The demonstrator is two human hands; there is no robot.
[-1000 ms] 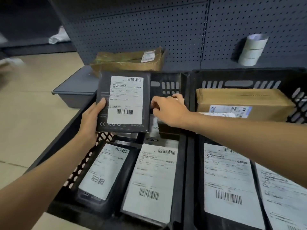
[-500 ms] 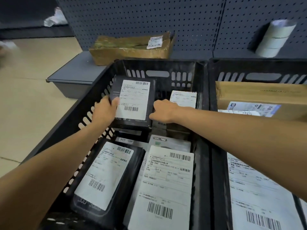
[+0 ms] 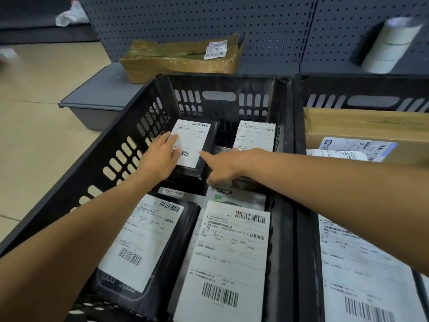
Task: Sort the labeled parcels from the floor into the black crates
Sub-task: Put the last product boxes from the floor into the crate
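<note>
A small black box with a white label (image 3: 193, 145) lies flat at the far left of the left black crate (image 3: 111, 145), on top of other parcels. My left hand (image 3: 160, 159) rests flat on its near left corner, fingers spread over the label. My right hand (image 3: 222, 166) touches the box's right edge with the index finger stretched out. Another labeled parcel (image 3: 254, 134) stands against the crate's far right corner. Two labeled parcels, a black one (image 3: 144, 242) and a white-labeled one (image 3: 229, 259), fill the near half.
The right black crate (image 3: 371, 89) holds a brown cardboard box (image 3: 362, 126) and flat labeled parcels (image 3: 362, 273). A taped brown parcel (image 3: 183, 58) lies on a grey shelf base (image 3: 99, 94) before the pegboard. Tape rolls (image 3: 392, 45) stand at the right. Beige floor lies left.
The black box went from held up above the crate down onto the parcels at the far left. My left hand now lies on top of it; the right hand points at its edge.
</note>
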